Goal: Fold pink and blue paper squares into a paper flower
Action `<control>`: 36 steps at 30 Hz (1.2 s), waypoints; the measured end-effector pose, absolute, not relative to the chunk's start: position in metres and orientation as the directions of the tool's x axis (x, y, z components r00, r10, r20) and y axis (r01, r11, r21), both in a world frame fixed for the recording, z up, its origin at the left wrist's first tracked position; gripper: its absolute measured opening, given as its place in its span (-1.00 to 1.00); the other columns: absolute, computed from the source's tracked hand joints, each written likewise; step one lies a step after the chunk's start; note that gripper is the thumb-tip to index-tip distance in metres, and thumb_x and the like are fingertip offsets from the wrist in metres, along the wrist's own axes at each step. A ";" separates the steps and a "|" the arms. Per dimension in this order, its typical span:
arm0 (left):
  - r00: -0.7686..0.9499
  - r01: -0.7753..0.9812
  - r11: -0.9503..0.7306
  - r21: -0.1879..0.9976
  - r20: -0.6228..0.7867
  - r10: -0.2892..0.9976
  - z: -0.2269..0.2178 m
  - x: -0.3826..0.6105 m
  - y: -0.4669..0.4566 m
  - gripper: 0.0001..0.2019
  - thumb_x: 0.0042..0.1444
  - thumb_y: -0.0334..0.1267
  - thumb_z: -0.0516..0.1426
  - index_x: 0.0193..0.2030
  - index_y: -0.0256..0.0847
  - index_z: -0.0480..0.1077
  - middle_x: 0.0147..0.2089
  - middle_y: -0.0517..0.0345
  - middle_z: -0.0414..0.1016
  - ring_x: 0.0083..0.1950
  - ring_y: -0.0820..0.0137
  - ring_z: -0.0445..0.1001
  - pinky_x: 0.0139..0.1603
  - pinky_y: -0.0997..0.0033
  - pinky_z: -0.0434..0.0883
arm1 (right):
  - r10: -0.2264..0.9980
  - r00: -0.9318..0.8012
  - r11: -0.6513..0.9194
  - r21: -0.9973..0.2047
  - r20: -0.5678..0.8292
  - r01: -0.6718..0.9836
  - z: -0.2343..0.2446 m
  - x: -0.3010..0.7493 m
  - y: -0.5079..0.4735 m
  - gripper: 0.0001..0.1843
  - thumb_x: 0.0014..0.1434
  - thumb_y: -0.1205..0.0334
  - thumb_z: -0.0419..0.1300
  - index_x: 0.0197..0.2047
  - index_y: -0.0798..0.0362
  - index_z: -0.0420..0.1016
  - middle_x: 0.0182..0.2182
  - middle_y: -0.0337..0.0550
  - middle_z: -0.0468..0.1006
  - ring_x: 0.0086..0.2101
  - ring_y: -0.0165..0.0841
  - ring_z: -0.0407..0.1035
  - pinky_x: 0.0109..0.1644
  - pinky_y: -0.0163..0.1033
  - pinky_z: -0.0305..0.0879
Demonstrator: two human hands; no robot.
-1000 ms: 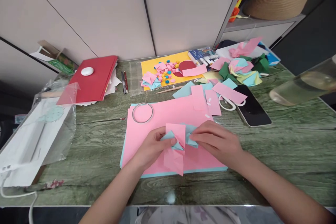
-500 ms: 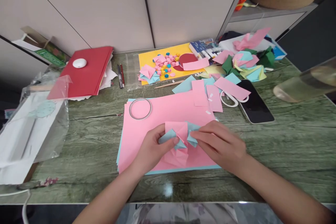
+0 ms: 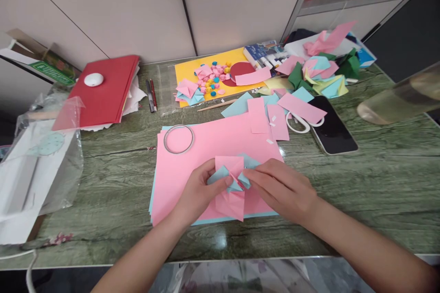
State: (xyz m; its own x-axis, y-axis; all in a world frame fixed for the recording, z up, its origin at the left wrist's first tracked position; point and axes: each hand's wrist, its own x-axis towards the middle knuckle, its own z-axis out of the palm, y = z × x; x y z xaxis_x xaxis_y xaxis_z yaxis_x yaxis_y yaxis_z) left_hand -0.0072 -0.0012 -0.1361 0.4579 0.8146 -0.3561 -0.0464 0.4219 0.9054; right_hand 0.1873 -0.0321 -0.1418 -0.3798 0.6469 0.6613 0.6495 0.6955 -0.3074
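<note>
A folded pink and blue paper piece [image 3: 229, 201] is held between my hands, just above a stack of pink and light blue paper sheets [image 3: 202, 146]. My left hand [image 3: 201, 190] grips its left side, the thumb pressed on a blue fold near the centre. With fingers pinched together, my right hand [image 3: 285, 187] has hold of the blue flap on the right side. The fingertips partly hide that flap. On the stack's upper left lies a thin metal bangle [image 3: 179, 151].
White-handled scissors [image 3: 298, 124] lie under paper strips beside a phone [image 3: 335, 128]. Behind are a yellow sheet [image 3: 184, 71] with small paper balls, a wooden stick [image 3: 216, 105] and crumpled coloured papers [image 3: 319, 68]. A red folder [image 3: 106, 96] and plastic bag [image 3: 68, 178] sit left; a bottle [image 3: 395, 103] is right.
My right fingers have moved slightly left, toward the centre of the paper piece. Its lower pink flap now shows flatter and clearer. The whole view has shifted a little.
</note>
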 end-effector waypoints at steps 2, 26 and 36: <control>0.445 -0.024 0.397 0.917 -0.346 0.826 -0.135 -0.006 -0.001 -0.76 0.01 -0.25 0.20 -0.17 -0.28 0.39 -0.25 0.09 0.48 -0.21 0.34 0.40 -0.21 0.42 0.33 | 0.644 -0.388 0.695 -0.292 0.659 0.657 -0.142 0.187 -0.033 -0.67 0.04 0.53 0.19 -0.09 0.18 0.37 -0.42 -0.14 0.43 -0.40 -0.41 0.31 -0.40 -0.29 0.33; 0.353 0.298 0.190 0.936 -0.293 0.889 -0.126 -0.005 -0.011 -0.86 0.06 -0.20 0.14 -0.24 -0.16 0.35 -0.31 0.18 0.41 -0.32 0.42 0.36 -0.39 0.51 0.26 | 0.609 -0.381 0.659 -0.177 0.696 0.731 -0.134 0.184 -0.035 -0.75 0.05 0.47 0.21 -0.15 0.14 0.40 -0.47 -0.18 0.45 -0.44 -0.42 0.33 -0.43 -0.30 0.33; 0.400 0.335 0.121 0.935 -0.257 0.880 -0.121 -0.008 -0.014 -0.85 0.07 -0.23 0.13 -0.19 -0.12 0.39 -0.23 0.13 0.49 -0.31 0.40 0.44 -0.52 0.55 0.25 | 0.654 -0.452 0.694 -0.243 0.606 0.678 -0.121 0.189 -0.040 -0.77 0.15 0.45 0.09 -0.11 0.11 0.41 -0.50 -0.15 0.46 -0.48 -0.39 0.34 -0.48 -0.28 0.29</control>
